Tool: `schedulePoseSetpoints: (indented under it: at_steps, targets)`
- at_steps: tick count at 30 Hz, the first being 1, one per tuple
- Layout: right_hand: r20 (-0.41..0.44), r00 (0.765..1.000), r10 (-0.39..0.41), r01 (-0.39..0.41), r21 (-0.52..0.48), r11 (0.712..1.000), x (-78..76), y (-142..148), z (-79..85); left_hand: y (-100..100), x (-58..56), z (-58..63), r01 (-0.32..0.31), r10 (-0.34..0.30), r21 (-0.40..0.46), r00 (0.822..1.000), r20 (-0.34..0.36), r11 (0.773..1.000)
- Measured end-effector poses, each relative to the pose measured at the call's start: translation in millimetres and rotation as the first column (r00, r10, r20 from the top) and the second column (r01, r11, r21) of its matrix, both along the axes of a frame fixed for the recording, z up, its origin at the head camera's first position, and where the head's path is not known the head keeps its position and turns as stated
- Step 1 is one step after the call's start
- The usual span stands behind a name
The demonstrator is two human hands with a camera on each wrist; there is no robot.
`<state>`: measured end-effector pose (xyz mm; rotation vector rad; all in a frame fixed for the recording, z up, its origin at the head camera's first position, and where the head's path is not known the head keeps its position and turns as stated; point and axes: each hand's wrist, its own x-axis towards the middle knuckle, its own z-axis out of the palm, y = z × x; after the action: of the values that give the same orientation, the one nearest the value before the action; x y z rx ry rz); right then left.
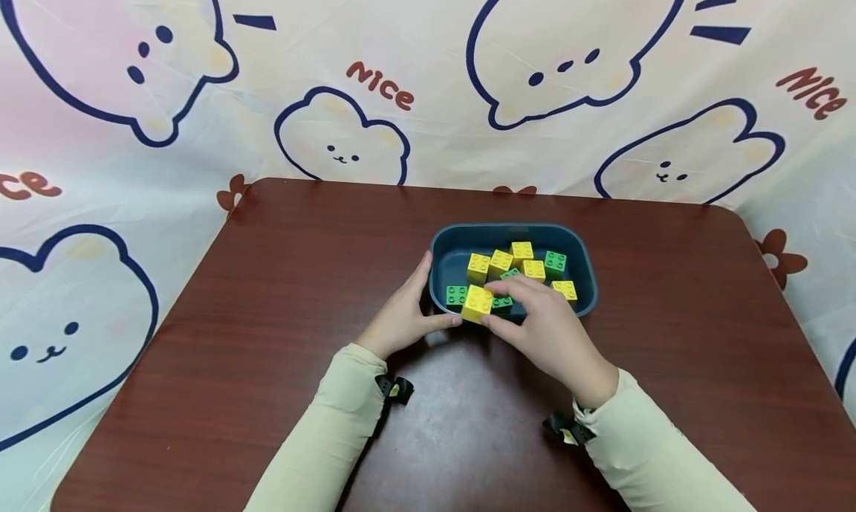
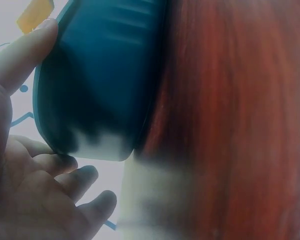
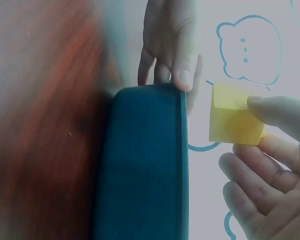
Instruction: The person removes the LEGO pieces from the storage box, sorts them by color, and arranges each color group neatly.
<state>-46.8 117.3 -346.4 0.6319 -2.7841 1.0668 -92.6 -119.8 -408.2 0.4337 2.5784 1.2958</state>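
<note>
In the head view a dark blue plastic bin [image 1: 580, 274] holds several yellow and green toy bricks, including a green brick [image 1: 555, 263] toward its right end. My left hand [image 1: 403, 315] grips the bin's near left corner, thumb along the front rim and fingers at the left end. Between thumb and fingers my right hand [image 1: 551, 334] pinches a yellow building brick [image 1: 478, 304], raised over the front rim. The right wrist view shows this yellow brick [image 3: 235, 120] above the level of the rim. In the left wrist view the left thumb lies across the bin's edge [image 2: 100, 75].
The bin stands on a dark reddish-brown wooden table [image 1: 301, 259] with rounded far corners. Behind and beside the table hangs a pale cloth [image 1: 435, 148] printed with cartoon bears. A black strap [image 1: 568, 428] circles the right wrist, with another on the left.
</note>
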Motion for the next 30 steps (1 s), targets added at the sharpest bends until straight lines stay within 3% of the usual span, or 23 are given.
schedulePoseSetpoints:
  at_steps: [11, 30]
  targets:
    - [0.013, 1.0, 0.014, -0.013, -0.054, 0.998, 23.0, 3, -20.1, 0, -1.7, 1.4, 0.001, -0.001, -0.009, 1.0, 0.004, 1.0]
    - [0.081, 0.996, 0.036, -0.029, -0.089, 0.996, 28.6, -1, -35.8, 1, -0.9, 0.5, -0.021, 0.02, 0.013, 0.999, 0.033, 1.0]
